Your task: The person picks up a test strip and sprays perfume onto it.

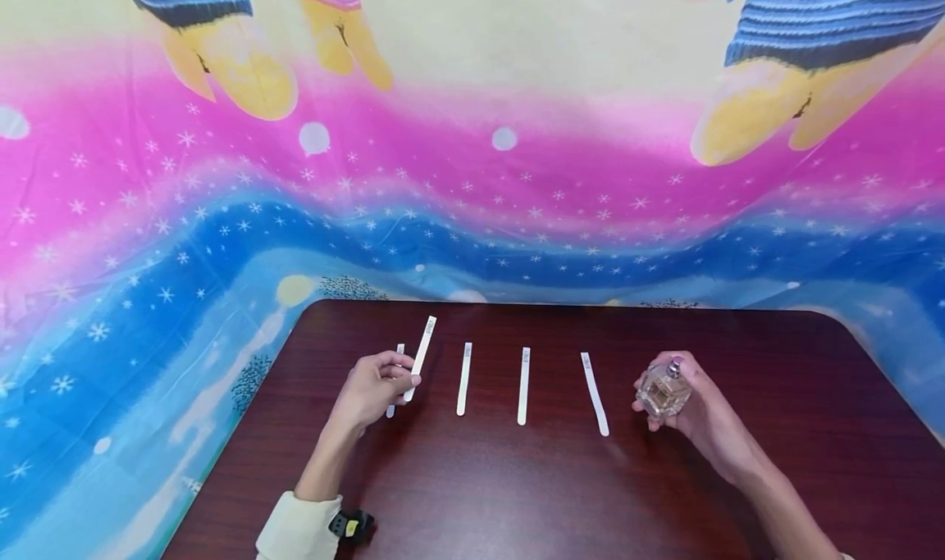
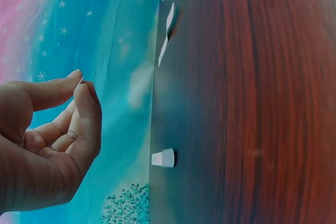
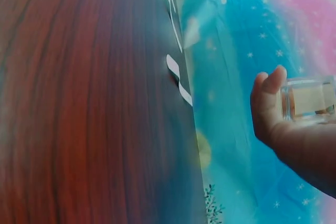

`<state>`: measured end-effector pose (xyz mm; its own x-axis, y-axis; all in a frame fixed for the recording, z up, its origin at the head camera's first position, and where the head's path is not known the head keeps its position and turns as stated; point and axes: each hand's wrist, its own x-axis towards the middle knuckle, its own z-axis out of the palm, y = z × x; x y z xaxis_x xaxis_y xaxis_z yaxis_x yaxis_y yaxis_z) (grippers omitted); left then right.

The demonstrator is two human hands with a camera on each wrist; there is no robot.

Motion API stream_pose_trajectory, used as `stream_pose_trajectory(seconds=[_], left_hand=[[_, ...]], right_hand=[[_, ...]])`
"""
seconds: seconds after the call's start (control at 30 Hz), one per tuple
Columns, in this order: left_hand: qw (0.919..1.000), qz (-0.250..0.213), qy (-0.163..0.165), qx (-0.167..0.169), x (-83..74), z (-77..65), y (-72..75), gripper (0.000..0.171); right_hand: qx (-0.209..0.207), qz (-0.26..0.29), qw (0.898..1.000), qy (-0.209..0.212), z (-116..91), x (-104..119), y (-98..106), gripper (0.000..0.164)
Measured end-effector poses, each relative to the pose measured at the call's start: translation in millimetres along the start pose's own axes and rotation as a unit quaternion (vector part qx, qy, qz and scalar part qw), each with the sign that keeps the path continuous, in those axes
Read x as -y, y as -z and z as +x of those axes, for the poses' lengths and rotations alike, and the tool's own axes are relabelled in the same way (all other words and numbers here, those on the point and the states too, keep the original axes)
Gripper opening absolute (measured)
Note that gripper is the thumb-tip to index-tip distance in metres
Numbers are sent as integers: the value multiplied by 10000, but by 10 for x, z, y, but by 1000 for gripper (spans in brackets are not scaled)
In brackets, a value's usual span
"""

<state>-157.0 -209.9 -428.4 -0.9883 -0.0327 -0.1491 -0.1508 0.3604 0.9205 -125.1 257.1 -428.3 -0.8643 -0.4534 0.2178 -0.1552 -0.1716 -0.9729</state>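
Note:
On the left of the head view, my left hand (image 1: 372,389) pinches a white paper test strip (image 1: 424,348) between thumb and fingers. The strip slants upward, with small printing near its top end. Another strip (image 1: 391,411) lies partly hidden behind that hand. In the left wrist view the held strip (image 2: 81,81) appears only as a thin edge at the fingertips. At the right, my right hand (image 1: 705,408) grips a clear glass perfume bottle (image 1: 663,393) with a silver neck on top. The right wrist view shows the bottle's faceted side (image 3: 310,99) against the palm.
Between the hands, three more strips lie apart in a row: one (image 1: 464,380) nearest the left hand, a middle one (image 1: 524,386), and a tilted one (image 1: 594,393) near the bottle. The dark wooden table (image 1: 487,494) ends at a patterned cloth backdrop (image 1: 472,175).

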Motion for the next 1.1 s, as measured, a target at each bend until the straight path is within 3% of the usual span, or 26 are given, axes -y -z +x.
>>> stream_pose_trajectory(seconds=[0.27,0.67,1.1], left_hand=[[9999,-96,-47,133,-50,16,-143,18],[9991,-304,-53,288,-118,13,-388,17],[9957,-601,-145,682,-218,-20,-664,24]], right_hand=[[-736,-18,9971,-173,46,12,-95,50],[-935,-85,9947,-424,119,31,-174,48],[-1288,-94,9889,-735,166,-3,-243,48]])
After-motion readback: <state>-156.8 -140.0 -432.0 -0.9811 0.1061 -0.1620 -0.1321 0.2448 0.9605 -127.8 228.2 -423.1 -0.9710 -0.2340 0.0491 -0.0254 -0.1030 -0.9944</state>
